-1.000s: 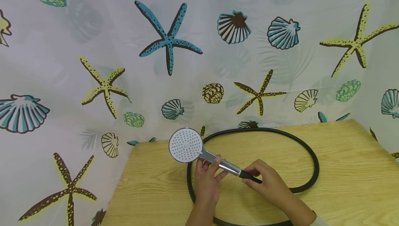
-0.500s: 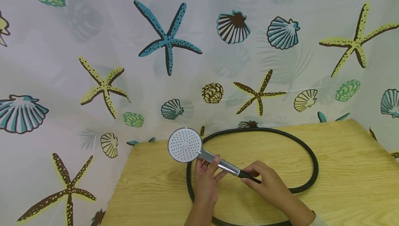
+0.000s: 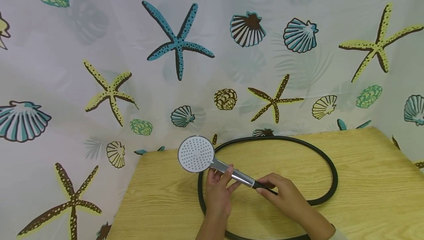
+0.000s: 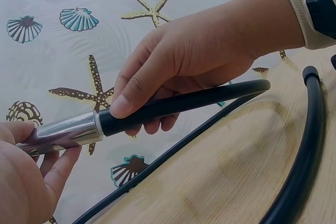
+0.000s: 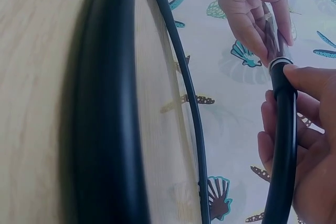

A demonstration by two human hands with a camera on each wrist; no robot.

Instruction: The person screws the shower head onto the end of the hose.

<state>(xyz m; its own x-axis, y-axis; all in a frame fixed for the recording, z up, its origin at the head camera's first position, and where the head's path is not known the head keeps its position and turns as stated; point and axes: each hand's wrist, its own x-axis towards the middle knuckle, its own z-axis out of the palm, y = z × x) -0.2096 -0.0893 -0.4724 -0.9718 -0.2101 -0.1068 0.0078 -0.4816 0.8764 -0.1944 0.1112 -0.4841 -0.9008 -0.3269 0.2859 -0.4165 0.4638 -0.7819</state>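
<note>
A chrome shower head [image 3: 196,154] with a round white spray face is held above the table, its face toward the head camera. My left hand [image 3: 218,192] grips its silver handle [image 4: 68,132]. At the handle's lower end sits the black sleeve of a shower hose [image 4: 114,123], right against the metal collar. The right hand [image 3: 281,194] pinches that hose end between thumb and fingers, close behind the collar, also seen in the right wrist view, where the hose [image 5: 286,135] runs down past the right hand's palm.
The black hose lies in a wide loop on the wooden table [image 3: 159,196]; its capped free end [image 4: 311,73] shows in the left wrist view. Behind and beside the table hangs a white curtain [image 3: 142,81] printed with starfish and shells.
Both hands keep their grips, and the shower head and hose end stay joined in line. Only a very slight shift to the left shows across the whole head view.
</note>
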